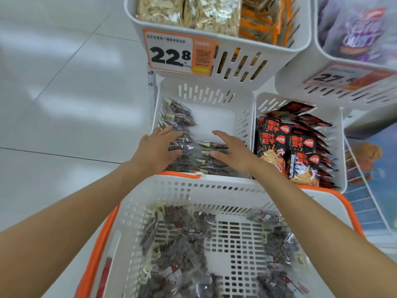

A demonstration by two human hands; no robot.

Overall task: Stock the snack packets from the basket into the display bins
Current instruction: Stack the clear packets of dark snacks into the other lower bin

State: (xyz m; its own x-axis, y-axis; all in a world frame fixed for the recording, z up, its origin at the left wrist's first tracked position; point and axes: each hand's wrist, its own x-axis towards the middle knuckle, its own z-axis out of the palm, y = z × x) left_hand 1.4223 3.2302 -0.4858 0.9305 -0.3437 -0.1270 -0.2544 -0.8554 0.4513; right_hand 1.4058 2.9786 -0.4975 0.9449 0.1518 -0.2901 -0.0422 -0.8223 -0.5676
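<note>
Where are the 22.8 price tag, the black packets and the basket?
22.8 price tag (169, 54): head view, on its black numbers.
black packets (275, 147): head view, front packet's face.
basket (214, 190): head view, its far wall.

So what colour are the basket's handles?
Orange handles on a white basket, shown best in the head view.

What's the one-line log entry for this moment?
left hand, right hand: flat on packets | bin: part filled | basket: more inside

A glossy white tiled floor (60, 117) with thin dark grout lines fills the left side and mirrors soft light in pale patches, while at the far right a white wire rack (354, 160) stands before a blue printed panel (384, 168).
</note>
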